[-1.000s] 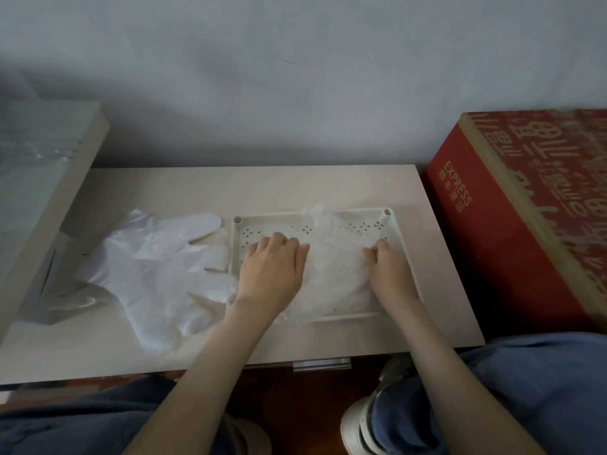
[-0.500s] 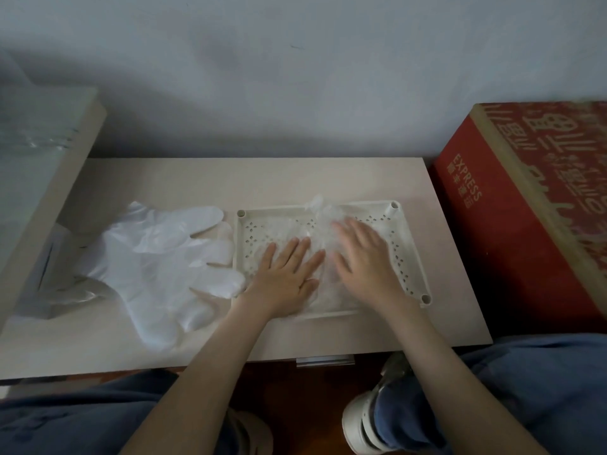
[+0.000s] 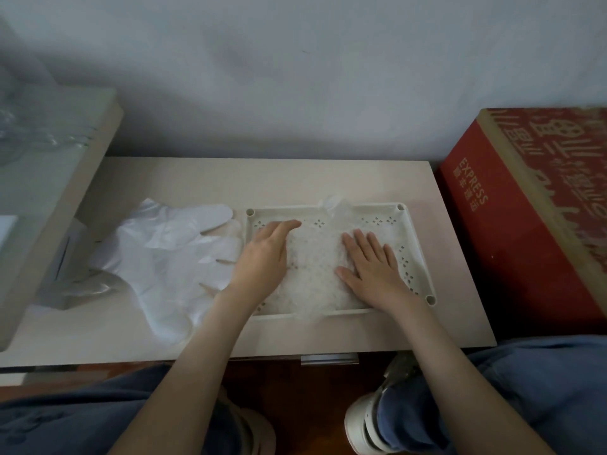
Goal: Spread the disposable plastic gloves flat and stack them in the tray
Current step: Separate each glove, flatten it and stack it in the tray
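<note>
Glove in tray (image 3: 312,264) is pressed flat under both hands: left hand (image 3: 262,257) and right hand (image 3: 371,267) are laid open and apart, nothing gripped. Tray (image 3: 381,221) is set on desk (image 3: 295,178). Loose gloves (image 3: 164,257) beside it are not yet stacked; task is judged partly done.

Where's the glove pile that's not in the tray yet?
Head view: the loose gloves lie on the left half of the table, directly beside the left rim of the tray, with the left hand just to their right.
</note>
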The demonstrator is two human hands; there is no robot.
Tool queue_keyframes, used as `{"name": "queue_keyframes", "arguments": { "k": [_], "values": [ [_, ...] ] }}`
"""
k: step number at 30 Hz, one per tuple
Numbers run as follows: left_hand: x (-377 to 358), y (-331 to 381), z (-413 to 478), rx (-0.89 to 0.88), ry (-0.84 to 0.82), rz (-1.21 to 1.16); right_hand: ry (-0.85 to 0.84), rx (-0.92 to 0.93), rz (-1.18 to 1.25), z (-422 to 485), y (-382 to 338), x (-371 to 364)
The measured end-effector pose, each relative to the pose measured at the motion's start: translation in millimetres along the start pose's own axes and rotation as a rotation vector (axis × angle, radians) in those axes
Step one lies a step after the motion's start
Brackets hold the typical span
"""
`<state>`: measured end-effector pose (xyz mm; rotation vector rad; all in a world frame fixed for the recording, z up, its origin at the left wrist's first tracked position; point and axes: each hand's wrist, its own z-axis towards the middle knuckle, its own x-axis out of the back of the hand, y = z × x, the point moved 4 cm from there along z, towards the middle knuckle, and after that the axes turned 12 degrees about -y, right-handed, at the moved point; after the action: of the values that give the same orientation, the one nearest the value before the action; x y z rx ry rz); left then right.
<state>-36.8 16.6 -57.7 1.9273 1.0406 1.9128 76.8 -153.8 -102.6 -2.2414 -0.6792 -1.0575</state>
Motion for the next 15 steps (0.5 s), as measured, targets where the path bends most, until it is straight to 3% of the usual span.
{"name": "queue_keyframes", "arguments": {
  "k": [3,8,15],
  "values": [
    [-2,8,-5,-0.084,-0.038,0.09,0.016,-0.015,0.019,-2,0,2],
    [-34,38,-24,-0.217,-0.421,0.419,0.012,-0.026,0.044,-6,-2,6],
    [-53,35,-31,-0.318,-0.471,0.578,-0.003,0.009,0.066,-10,-3,8]
  ]
}}
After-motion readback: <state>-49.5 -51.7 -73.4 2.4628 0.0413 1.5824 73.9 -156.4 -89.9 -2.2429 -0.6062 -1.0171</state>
